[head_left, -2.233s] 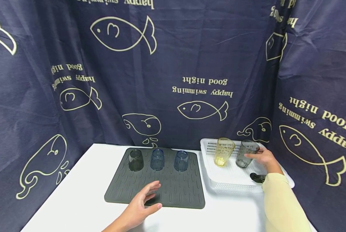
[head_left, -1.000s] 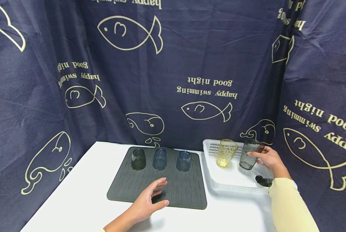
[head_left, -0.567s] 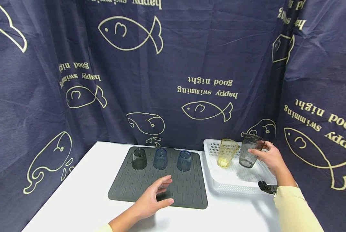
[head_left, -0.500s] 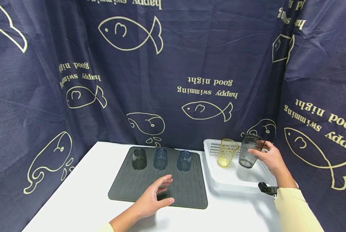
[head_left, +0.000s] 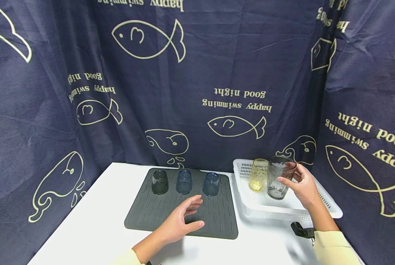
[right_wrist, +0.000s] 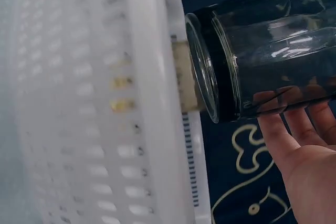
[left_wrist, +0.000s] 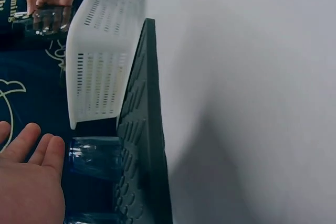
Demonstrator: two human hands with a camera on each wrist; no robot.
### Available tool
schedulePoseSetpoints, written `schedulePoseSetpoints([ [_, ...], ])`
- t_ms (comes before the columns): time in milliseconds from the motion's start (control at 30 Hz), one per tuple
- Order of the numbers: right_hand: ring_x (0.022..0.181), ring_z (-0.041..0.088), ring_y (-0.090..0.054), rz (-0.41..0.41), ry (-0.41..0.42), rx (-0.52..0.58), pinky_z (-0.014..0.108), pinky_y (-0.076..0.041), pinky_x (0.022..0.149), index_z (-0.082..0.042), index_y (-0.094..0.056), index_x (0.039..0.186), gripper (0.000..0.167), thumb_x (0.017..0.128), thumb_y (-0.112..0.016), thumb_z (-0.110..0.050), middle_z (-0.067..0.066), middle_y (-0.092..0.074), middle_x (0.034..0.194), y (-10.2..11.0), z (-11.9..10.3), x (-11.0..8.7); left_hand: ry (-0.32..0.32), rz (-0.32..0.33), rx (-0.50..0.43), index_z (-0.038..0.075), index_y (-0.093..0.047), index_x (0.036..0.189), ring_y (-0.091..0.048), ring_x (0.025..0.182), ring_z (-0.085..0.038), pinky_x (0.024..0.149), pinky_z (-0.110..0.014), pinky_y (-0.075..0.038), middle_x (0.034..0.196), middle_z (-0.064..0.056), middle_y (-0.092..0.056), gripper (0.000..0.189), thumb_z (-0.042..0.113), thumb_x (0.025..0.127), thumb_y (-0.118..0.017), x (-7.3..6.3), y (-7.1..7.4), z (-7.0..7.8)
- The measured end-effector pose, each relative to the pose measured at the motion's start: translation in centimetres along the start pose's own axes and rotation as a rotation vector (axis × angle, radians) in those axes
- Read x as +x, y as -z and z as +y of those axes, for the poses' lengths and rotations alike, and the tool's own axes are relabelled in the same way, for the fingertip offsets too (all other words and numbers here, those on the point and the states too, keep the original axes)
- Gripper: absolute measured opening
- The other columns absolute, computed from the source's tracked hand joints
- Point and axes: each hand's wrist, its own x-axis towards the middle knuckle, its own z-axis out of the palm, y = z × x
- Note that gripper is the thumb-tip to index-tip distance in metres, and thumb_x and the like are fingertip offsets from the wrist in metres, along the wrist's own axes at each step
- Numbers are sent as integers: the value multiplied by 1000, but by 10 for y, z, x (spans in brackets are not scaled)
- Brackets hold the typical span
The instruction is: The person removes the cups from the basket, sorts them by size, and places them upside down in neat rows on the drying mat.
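Observation:
My right hand [head_left: 304,186] grips a clear grey drinking glass [head_left: 278,180] by its side, thumb in front and fingers behind. In the right wrist view the base of the glass [right_wrist: 278,51] stands above the rim of the white basket [right_wrist: 157,103]. A yellow glass [head_left: 258,176] stands in the basket, partly behind the grey one. My left hand [head_left: 179,221], fingers apart and relaxed, hovers over the front of the dark grey drying mat [head_left: 171,206] with nothing in it. On the mat's back half, a dark grey glass [head_left: 159,182] and two blue glasses [head_left: 184,182] stand upside down in a row.
The perforated white basket [head_left: 250,206] stands on the white table [head_left: 118,184], right of the mat. A dark blue curtain [head_left: 184,92] with fish prints hangs close behind and on both sides.
My right hand has lifted the grey glass from the basket floor and brought it left and nearer, in front of the yellow glass. My left hand has drifted slightly right, still empty.

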Motion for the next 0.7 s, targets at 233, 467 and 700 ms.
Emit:
schedulePoseSetpoints([
  [233, 101, -10, -62, -45, 64, 80, 5, -49, 86, 5, -48, 141, 62, 88, -79, -3, -29, -62, 114, -15, -16, -13, -20, 7, -2, 19, -36, 157, -50, 137, -24, 118, -36, -44, 152, -4, -50, 73, 27, 96, -74, 7, -3, 7],
  [467, 103, -4, -64, -80, 101, 205, 12, -56, 82, 10, -49, 136, 61, 82, -79, 8, -14, -66, 115, -29, -30, -28, -43, 1, -27, 18, -35, 157, -51, 137, -22, 118, -37, -44, 153, -4, -50, 72, 25, 96, -73, 16, -10, 10],
  [700, 104, -1, -65, -103, 177, 202, 13, -56, 83, 8, -52, 136, 66, 77, -81, 12, -3, -65, 121, -39, -43, -40, -30, -4, -49, 18, -36, 157, -51, 137, -21, 118, -35, -44, 152, -3, -50, 72, 23, 96, -73, 23, -20, 14],
])
